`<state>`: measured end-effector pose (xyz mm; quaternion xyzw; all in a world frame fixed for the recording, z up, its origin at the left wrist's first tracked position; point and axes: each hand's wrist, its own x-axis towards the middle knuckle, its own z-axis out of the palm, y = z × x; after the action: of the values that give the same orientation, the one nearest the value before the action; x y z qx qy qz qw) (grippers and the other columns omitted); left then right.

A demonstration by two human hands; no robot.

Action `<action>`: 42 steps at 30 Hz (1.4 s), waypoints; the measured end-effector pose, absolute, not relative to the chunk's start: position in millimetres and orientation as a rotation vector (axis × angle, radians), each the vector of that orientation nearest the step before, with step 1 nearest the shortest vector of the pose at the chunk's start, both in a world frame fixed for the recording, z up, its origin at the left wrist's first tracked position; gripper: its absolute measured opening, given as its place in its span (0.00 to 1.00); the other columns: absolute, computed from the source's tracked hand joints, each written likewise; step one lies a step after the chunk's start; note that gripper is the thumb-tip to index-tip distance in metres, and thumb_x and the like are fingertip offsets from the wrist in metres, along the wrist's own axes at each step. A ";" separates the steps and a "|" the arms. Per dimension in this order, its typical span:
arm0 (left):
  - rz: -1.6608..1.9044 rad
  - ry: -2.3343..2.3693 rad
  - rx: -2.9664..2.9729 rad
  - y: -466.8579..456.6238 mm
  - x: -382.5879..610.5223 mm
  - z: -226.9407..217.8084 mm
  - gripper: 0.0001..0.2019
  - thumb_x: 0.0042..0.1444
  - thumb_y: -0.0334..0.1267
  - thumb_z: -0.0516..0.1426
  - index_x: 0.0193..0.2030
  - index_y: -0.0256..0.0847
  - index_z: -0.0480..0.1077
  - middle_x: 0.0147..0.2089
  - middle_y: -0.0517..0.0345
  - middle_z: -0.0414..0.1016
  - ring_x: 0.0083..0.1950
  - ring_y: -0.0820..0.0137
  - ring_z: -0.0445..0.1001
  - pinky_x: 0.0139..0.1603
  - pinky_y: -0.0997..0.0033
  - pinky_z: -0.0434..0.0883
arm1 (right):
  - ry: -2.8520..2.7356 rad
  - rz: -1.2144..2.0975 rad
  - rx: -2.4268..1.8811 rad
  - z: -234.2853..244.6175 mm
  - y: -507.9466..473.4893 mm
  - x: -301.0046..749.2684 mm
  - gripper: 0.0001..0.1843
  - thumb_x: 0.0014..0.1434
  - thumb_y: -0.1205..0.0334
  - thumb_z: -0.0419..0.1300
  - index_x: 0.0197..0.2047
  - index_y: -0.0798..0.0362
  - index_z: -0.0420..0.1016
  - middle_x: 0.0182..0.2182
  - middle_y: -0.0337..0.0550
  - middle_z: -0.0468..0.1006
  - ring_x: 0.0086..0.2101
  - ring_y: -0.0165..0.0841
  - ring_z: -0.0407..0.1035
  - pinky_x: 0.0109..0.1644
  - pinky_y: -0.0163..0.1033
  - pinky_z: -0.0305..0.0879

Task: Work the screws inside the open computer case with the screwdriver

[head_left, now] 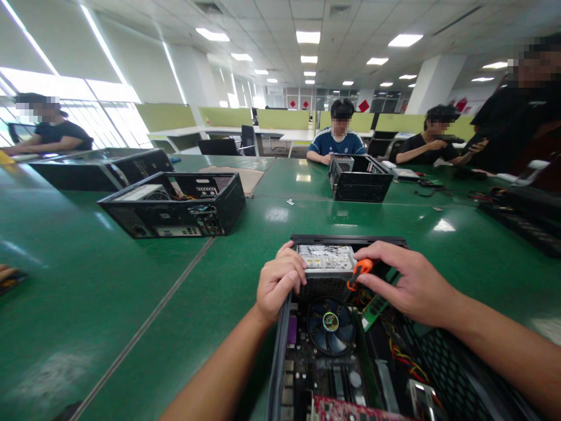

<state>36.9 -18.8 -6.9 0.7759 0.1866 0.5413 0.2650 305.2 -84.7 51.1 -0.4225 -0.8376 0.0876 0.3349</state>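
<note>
An opened computer case (280, 356) lies in front of me with its insides showing. My left hand (280, 280) is closed over the case's left edge, its fingers beside the silver power supply (326, 257). Between the thumb and fingers of my right hand (407, 283) is an orange and black screwdriver (360, 273), held over the power supply's right end; its tip is hidden. Below the power supply sits a round cooling fan (331, 324). A green memory module (374, 311) stands tilted to its right. Near the bottom is a red circuit board (350, 409).
Another open case (175, 204) rests on the green table (175, 304) to the left, with a further case (100, 166) behind it. Across the table a person (337, 131) sits behind a case (362, 178). Cables and dark parts (521, 216) lie at the right.
</note>
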 end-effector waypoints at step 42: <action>1.472 0.464 2.093 -19.1 35.3 -10.5 0.26 0.67 0.45 0.49 0.17 0.41 0.65 0.23 0.57 0.74 0.36 0.66 0.73 0.69 0.52 0.57 | -2.347 0.484 -0.896 72.9 -75.3 249.7 0.17 0.66 0.72 0.55 0.56 0.51 0.72 0.51 0.47 0.80 0.49 0.35 0.74 0.58 0.44 0.68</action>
<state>35.3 -19.1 -10.5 0.7756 0.1721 0.5455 0.2671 249.7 -75.3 72.9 -0.3354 -0.8787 0.1811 0.2876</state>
